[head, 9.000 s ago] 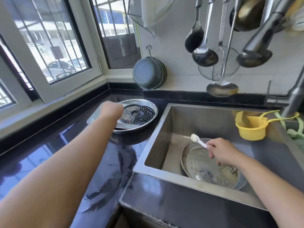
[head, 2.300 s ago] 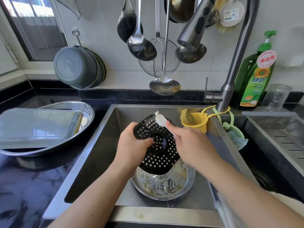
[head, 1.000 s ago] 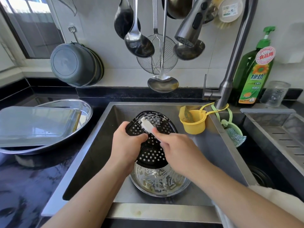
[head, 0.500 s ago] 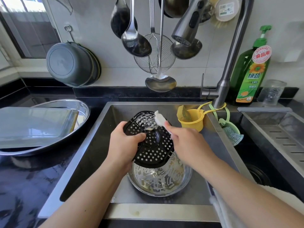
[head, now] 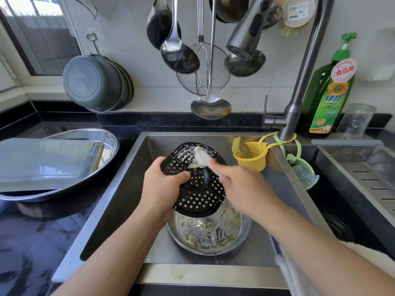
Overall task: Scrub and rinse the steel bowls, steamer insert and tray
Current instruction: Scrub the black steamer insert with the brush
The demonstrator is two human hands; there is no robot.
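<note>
My left hand (head: 163, 184) grips the left edge of a black perforated steamer insert (head: 198, 193), held tilted over the sink (head: 128, 189). My right hand (head: 241, 186) is closed on a white scrub brush (head: 202, 159), whose head presses on the insert's upper part amid suds. Below the insert, a soapy steel bowl (head: 209, 236) sits on the sink floor. On the counter at left, a rectangular steel tray (head: 47, 161) lies upside down in a wide steel bowl (head: 106, 142).
The faucet (head: 299, 82) rises at right with its spray head (head: 245, 30) hanging above the sink. A yellow cup (head: 250, 154) and a green sponge holder (head: 303, 167) hang from it. Ladles and a strainer (head: 203, 75) dangle overhead. A soap bottle (head: 329, 88) stands at back right.
Nine seconds ago my left hand reached to the insert on the counter; now it holds it over the sink. In the last second the brush head slid back and forth across the insert's top.
</note>
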